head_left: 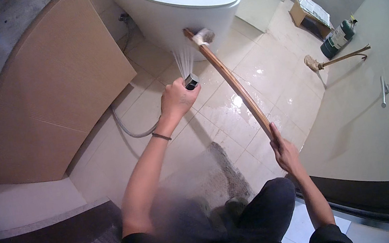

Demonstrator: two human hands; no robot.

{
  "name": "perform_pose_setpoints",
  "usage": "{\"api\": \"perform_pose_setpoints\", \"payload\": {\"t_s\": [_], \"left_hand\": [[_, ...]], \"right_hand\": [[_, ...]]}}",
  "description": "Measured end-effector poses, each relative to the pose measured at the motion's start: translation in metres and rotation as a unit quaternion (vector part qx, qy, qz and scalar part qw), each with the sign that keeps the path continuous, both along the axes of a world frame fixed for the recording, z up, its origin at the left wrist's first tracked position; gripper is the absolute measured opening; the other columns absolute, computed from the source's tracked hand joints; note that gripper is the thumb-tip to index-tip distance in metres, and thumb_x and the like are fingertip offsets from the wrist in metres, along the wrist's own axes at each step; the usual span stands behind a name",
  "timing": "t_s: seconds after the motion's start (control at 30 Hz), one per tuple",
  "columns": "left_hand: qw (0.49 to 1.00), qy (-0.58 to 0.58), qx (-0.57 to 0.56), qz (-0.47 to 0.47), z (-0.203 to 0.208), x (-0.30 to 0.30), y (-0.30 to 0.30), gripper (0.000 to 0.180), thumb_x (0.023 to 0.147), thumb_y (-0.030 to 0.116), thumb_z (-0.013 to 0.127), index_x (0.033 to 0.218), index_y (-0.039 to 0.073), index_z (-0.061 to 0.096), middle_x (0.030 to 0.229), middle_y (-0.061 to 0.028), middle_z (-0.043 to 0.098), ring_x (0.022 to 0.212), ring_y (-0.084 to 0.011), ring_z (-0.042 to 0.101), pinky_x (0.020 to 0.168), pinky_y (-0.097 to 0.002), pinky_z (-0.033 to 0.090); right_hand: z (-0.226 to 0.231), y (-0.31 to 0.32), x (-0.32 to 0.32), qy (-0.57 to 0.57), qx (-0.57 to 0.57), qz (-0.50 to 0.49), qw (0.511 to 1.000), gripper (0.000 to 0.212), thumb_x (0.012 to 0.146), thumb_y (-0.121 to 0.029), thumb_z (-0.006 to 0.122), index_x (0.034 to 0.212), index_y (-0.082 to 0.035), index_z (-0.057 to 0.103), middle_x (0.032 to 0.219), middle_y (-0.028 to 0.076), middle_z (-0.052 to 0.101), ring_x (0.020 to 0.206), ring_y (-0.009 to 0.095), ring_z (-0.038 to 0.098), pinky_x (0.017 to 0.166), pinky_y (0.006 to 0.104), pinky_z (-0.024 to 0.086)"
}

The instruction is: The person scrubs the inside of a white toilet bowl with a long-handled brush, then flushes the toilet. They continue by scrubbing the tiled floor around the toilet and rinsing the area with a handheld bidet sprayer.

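Observation:
A hand sprayer [191, 81] with a dark and silvery head is gripped in my left hand [176, 103]. Fine streams of water [184, 61] run from it toward the lower front of a white toilet [154, 19], whose seat is down and lid raised. My right hand [285, 154] is wrapped round the lower part of a long wooden stick [235, 85]. Near the stick's far end a blurred whitish clump [203, 36] is against or just in front of the toilet's side; contact is hard to judge.
A grey hose [131, 133] trails to the left by a brown cabinet panel [49, 93]. The tiled floor [257, 72] shines wet. A grey mat [229, 169] lies before my knees. At right are a dark green cylinder [340, 38], a stick with a cloth-like head [341, 58] and a box [310, 18].

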State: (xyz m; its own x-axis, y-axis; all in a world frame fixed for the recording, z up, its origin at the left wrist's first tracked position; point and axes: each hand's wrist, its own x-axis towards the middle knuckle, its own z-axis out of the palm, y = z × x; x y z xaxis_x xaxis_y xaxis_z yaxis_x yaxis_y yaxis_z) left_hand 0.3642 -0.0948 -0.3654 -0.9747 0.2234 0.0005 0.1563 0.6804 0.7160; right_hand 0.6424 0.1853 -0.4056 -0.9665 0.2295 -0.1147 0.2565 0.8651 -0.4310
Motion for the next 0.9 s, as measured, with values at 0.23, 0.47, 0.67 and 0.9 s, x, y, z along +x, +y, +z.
{"api": "perform_pose_setpoints", "payload": {"t_s": [0.23, 0.47, 0.67, 0.9], "left_hand": [[0.996, 0.071, 0.045, 0.008, -0.020, -0.009, 0.013, 0.045, 0.089, 0.040, 0.070, 0.072, -0.001, 0.063, 0.067, -0.0224, 0.065, 0.066, -0.0394, 0.068, 0.059, -0.0434, 0.050], [0.996, 0.069, 0.045, 0.015, -0.002, 0.012, 0.011, 0.039, 0.088, 0.037, 0.072, 0.077, 0.001, 0.064, 0.068, -0.0200, 0.065, 0.064, -0.0374, 0.067, 0.058, -0.0425, 0.049], [0.992, 0.122, -0.004, 0.033, 0.011, 0.041, 0.004, 0.042, 0.088, 0.038, 0.072, 0.075, 0.000, 0.061, 0.066, -0.0212, 0.063, 0.064, -0.0397, 0.065, 0.058, -0.0443, 0.048], [0.993, 0.100, -0.055, 0.026, -0.009, 0.051, 0.018, 0.044, 0.086, 0.040, 0.071, 0.076, -0.002, 0.063, 0.071, -0.0244, 0.065, 0.071, -0.0427, 0.067, 0.062, -0.0465, 0.051]], "right_hand": [[0.011, -0.028, -0.099, 0.005, 0.028, 0.043, 0.999, 0.067, 0.102, -0.027, 0.055, 0.158, -0.041, 0.022, 0.083, 0.024, 0.066, 0.076, 0.042, 0.067, 0.067, 0.0527, 0.051], [0.050, -0.018, -0.090, -0.058, 0.133, 0.053, 0.988, 0.061, 0.104, -0.032, 0.052, 0.157, -0.043, 0.025, 0.075, 0.019, 0.064, 0.069, 0.039, 0.066, 0.063, 0.0511, 0.051], [0.049, -0.012, -0.132, -0.003, 0.111, 0.109, 0.988, 0.059, 0.104, -0.033, 0.050, 0.157, -0.044, 0.025, 0.073, 0.021, 0.063, 0.066, 0.041, 0.065, 0.062, 0.0515, 0.052], [0.031, -0.010, -0.083, -0.139, -0.291, 0.028, 0.946, 0.055, 0.107, -0.036, 0.046, 0.159, -0.035, 0.027, 0.070, 0.010, 0.059, 0.057, 0.016, 0.061, 0.058, 0.0362, 0.055]]}}
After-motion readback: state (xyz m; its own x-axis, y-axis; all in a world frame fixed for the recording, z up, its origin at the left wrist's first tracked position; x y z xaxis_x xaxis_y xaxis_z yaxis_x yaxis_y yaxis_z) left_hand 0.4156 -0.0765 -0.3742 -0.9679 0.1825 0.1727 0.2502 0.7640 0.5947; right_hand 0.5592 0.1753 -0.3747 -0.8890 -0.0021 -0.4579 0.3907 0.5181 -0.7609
